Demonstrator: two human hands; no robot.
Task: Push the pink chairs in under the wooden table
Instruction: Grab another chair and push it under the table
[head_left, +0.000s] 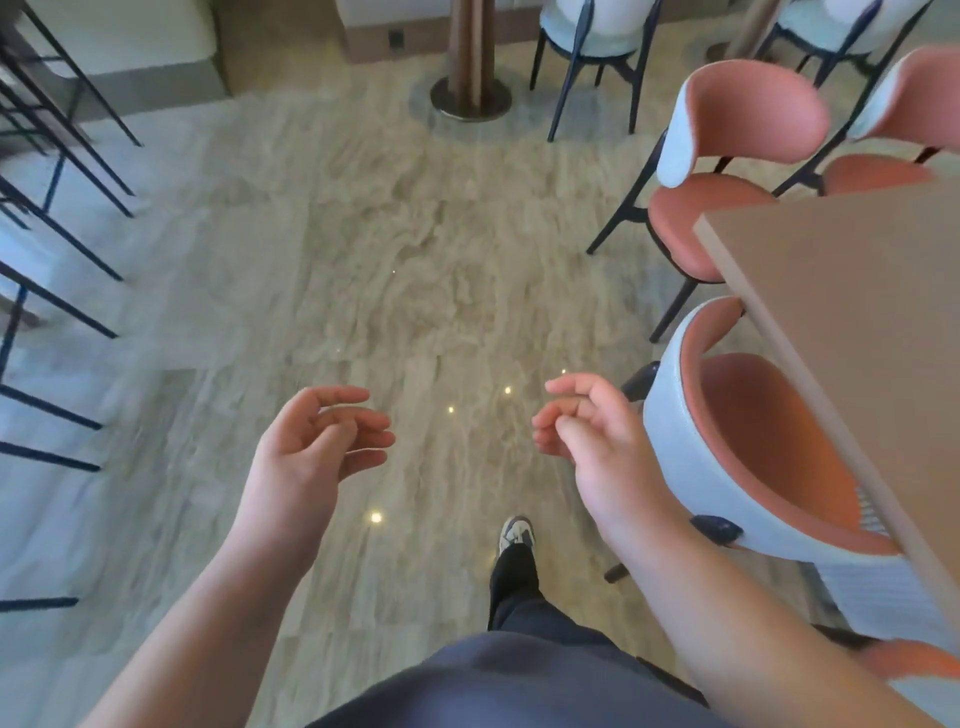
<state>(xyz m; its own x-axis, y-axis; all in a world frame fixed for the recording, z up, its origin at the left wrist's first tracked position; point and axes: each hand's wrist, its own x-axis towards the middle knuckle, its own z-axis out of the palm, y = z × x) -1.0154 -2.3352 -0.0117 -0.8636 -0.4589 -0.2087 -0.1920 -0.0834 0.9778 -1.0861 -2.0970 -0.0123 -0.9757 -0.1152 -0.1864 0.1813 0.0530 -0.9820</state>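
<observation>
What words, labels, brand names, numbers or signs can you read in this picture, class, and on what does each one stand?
None: no text can be read anywhere in the view.
The wooden table, the pink chairs and the floor show no writing.
The shoe has light and dark patches, but it is too small and blurred to show any brand.
The dark square on the far wall is too small to tell.
</observation>
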